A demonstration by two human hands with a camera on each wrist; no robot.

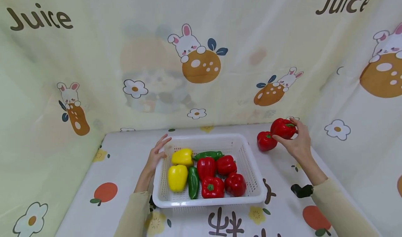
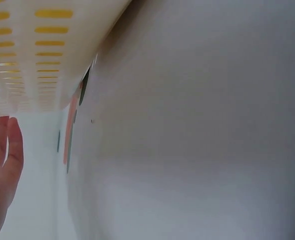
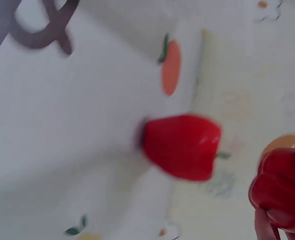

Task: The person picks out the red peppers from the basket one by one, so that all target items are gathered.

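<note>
My right hand (image 1: 299, 141) grips a red bell pepper (image 1: 283, 128) between thumb and fingers, raised to the right of the basket. The right wrist view shows this held pepper (image 3: 282, 190) at its right edge. Another red bell pepper (image 1: 266, 141) stands on the table just beside and below it. At the upper left corner of the white plastic basket (image 1: 208, 202), my left hand (image 1: 155, 155) rests on the rim with its fingers extended. In the left wrist view two straight fingers (image 2: 13, 150) reach up to the basket's slotted wall (image 2: 50, 45).
Inside the basket lie two yellow bell peppers (image 1: 177, 178), two long green peppers (image 1: 193, 183) and several red bell peppers (image 1: 213, 187). A patterned cloth (image 1: 125, 174) covers the table. Printed curtains (image 1: 150, 55) rise at the back and both sides.
</note>
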